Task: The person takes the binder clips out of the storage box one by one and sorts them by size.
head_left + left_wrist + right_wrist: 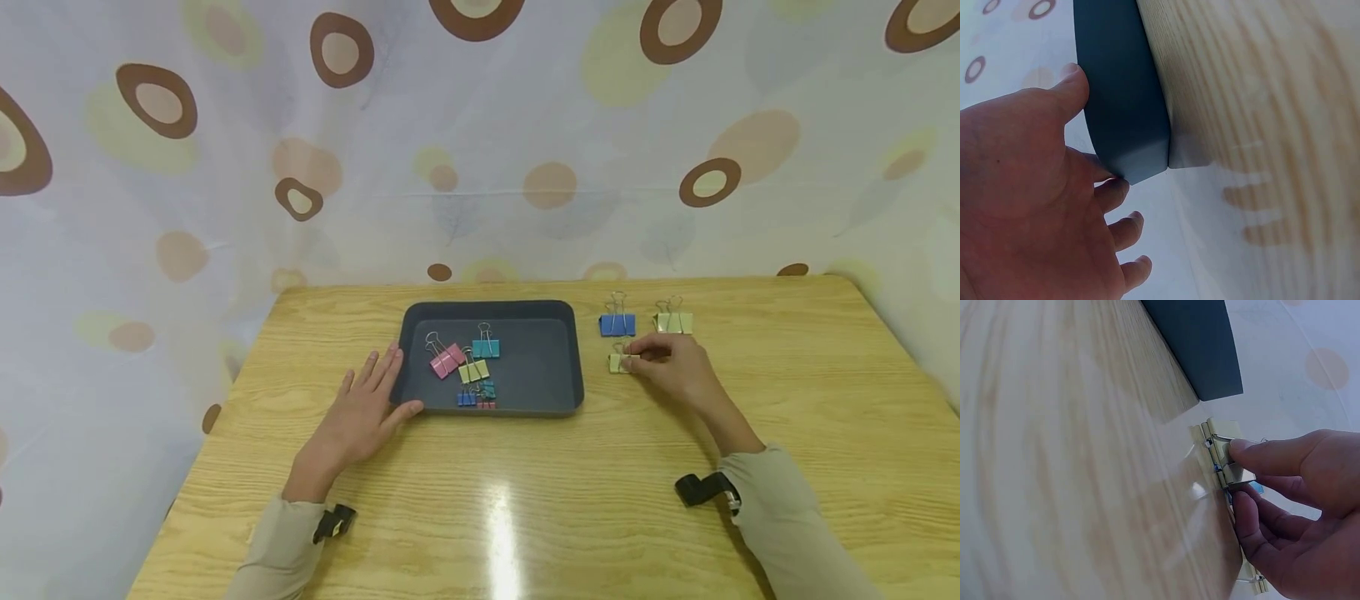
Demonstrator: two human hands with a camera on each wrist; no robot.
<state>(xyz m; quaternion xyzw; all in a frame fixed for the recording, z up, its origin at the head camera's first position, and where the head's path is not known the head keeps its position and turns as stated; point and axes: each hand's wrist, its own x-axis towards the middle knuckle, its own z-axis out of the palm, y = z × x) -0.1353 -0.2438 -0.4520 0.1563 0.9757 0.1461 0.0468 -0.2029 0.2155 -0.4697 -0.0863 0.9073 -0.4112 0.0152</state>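
My right hand (678,371) pinches a small yellow binder clip (617,364) on the table to the right of the tray. In the right wrist view the thumb lies on the face of this yellow clip (1230,450), whose far side is partly hidden by the fingers. Behind it stand a blue binder clip (617,326) and a larger yellow binder clip (681,322). My left hand (352,421) has its fingers extended along the left side of the dark grey tray (536,367), with the thumb at the tray's front corner.
Inside the tray lie a pink binder clip (447,361), a teal one (486,348), a yellow one (474,372) and several smaller clips (467,400). A patterned curtain (495,167) hangs behind the wooden table (450,500).
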